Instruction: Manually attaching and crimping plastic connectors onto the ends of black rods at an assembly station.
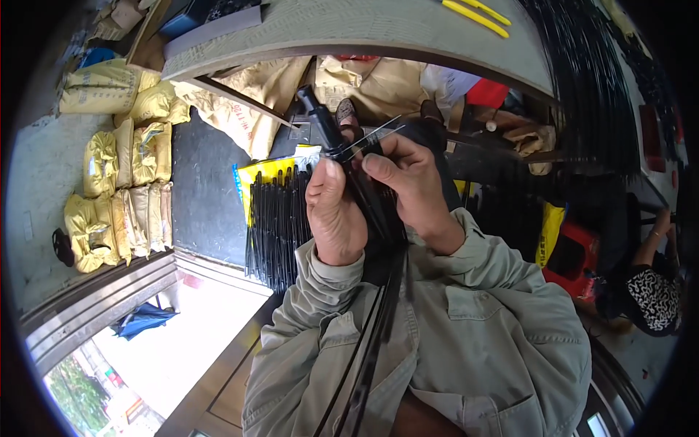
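Between my hands is a black umbrella frame [320, 120], its thick shaft tilted up and to the left, with long dark ribs trailing down over my shirt. My left hand [336, 211] is closed on it from the left, thumb pressed against the shaft. From the right, my right hand [416, 182] pinches at the same joint, its thumb and fingers on thin metal ribs [375, 137] that stick out to the upper right. What lies under the fingertips is partly hidden. A stack of similar black frames [280, 226] lies beside my left forearm.
A workbench [408, 33] crosses the far side, with yellow-handled pliers [477, 16] and a pile of black rods [590, 80]. Yellow sacks [149, 153] line the left wall. A red stool [571, 251] and a seated person [655, 298] are at the right.
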`<control>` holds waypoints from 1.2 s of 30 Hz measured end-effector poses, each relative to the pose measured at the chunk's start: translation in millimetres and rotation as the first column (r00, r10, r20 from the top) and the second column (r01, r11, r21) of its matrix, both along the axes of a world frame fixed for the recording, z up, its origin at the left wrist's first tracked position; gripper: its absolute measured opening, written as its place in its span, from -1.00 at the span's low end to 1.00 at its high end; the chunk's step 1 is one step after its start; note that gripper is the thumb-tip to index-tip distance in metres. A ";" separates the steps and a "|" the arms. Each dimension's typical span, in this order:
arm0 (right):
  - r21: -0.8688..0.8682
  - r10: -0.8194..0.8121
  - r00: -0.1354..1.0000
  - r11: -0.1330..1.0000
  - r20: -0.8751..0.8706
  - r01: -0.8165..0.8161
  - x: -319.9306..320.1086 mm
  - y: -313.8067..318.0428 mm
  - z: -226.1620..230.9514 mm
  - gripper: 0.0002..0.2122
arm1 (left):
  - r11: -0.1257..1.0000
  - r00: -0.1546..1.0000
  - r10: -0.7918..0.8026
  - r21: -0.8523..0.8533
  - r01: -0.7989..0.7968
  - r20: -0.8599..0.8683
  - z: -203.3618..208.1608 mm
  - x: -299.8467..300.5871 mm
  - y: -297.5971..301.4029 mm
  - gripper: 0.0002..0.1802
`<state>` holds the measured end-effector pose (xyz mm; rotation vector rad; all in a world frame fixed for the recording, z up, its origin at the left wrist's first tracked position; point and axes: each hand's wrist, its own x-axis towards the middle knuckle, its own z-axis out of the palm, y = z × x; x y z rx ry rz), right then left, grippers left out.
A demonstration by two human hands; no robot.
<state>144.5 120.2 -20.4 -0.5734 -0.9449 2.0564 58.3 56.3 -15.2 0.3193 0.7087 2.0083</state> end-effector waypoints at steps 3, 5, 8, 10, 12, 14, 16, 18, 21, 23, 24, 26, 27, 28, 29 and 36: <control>0.028 0.008 0.998 1.000 0.067 -0.010 -1.8 -3.5 3.8 -0.92 | 1.000 1.000 -0.020 0.009 0.020 0.004 -1.5 1.2 0.8 -0.59; 0.064 -0.022 0.996 0.998 0.089 0.016 1.0 -1.9 4.1 -0.92 | 0.999 1.000 -0.022 -0.029 0.021 -0.016 0.3 -0.9 -0.9 -0.57; 0.141 -0.074 0.989 0.988 0.131 0.055 3.9 -1.7 6.7 -0.92 | 0.998 0.998 -0.054 -0.037 0.053 -0.019 -3.2 -3.8 -0.3 -0.56; 0.153 -0.073 0.989 0.987 0.129 0.053 3.5 -3.5 11.0 -0.92 | 0.996 0.997 -0.076 -0.041 0.075 -0.020 -4.0 -3.7 0.4 -0.56; 0.158 -0.085 0.988 0.985 0.128 0.064 2.1 -5.0 14.2 -0.92 | 0.997 0.997 -0.070 -0.017 0.069 -0.042 -2.9 -3.1 2.0 -0.55; 0.178 -0.090 0.983 0.982 0.162 0.060 0.0 -6.1 17.2 -0.92 | 0.997 0.996 -0.076 -0.006 0.076 -0.052 -2.6 -3.0 2.6 -0.54; 0.192 -0.089 0.980 0.980 0.176 0.055 0.5 -5.3 18.0 -0.92 | 0.998 0.997 -0.059 0.008 0.060 -0.051 -1.1 -4.0 0.8 -0.54; 0.196 -0.074 0.981 0.980 0.179 0.038 3.3 -5.6 16.0 -0.91 | 0.999 0.998 -0.046 0.016 0.047 -0.052 -0.4 -5.3 0.7 -0.53; 0.275 -0.092 0.976 0.961 0.197 0.036 1.0 -7.6 17.2 -0.90 | 0.999 0.999 -0.043 0.017 0.043 -0.034 -1.5 -3.0 2.1 -0.53; 0.424 -0.165 0.962 0.904 0.218 0.059 -1.1 -9.6 19.5 -0.88 | 0.999 0.998 -0.049 -0.007 0.049 -0.030 -1.4 -3.9 -0.4 -0.51; 0.420 -0.158 0.963 0.906 0.217 0.054 -0.3 -9.3 19.6 -0.88 | 0.998 0.998 -0.062 -0.029 0.062 -0.027 -1.3 -4.4 -1.8 -0.49; 0.366 -0.083 0.964 0.930 0.253 -0.016 -0.7 -7.7 18.4 -0.86 | 0.994 0.995 -0.089 -0.064 0.087 -0.033 -0.6 -8.4 -5.1 -0.46; 0.337 -0.046 0.962 0.940 0.268 -0.049 -1.9 -7.0 16.9 -0.85 | 0.997 0.997 -0.062 -0.048 0.061 -0.036 -0.8 -7.6 -5.5 -0.49; 0.328 -0.050 0.964 0.944 0.261 -0.040 -4.1 -6.5 14.6 -0.85 | 0.999 0.999 -0.037 -0.032 0.036 -0.039 -1.2 -6.3 -5.6 -0.51; 0.240 0.023 0.974 0.968 0.226 -0.078 -6.4 -5.6 11.6 -0.85 | 1.000 0.999 -0.012 -0.017 0.012 -0.042 -1.2 -6.0 -6.1 -0.52; -0.066 0.249 0.968 0.966 -0.005 -0.249 -7.2 2.7 -2.4 -0.83 | 0.998 0.985 0.005 -0.067 -0.016 -0.171 4.8 -4.1 -4.4 -0.48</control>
